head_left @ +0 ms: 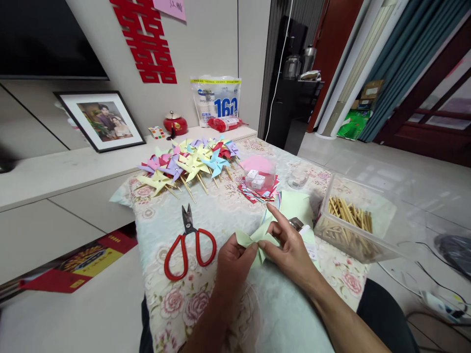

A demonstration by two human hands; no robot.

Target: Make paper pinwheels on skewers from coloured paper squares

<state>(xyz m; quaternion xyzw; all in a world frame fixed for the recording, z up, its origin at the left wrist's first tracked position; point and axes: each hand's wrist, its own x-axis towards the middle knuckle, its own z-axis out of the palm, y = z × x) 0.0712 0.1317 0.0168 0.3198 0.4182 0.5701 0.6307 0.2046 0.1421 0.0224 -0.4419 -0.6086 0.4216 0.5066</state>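
Note:
A pale green folded paper piece [257, 241] sits between both hands, just above the floral tablecloth [206, 220]. My left hand [233, 262] pinches its left side. My right hand [289, 247] grips its right side, index finger stretched up along the paper. Red-handled scissors [189, 245] lie on the cloth to the left of my left hand. A sheet of green paper [296, 205] lies just beyond my right hand.
Several finished paper pinwheels on sticks [191, 164] are piled at the table's far end. A clear box of wooden sticks [349, 220] stands at the right. A small clear tub [259, 176] rests on a stack of coloured paper. A white cabinet with a framed photo [101, 120] runs along the left.

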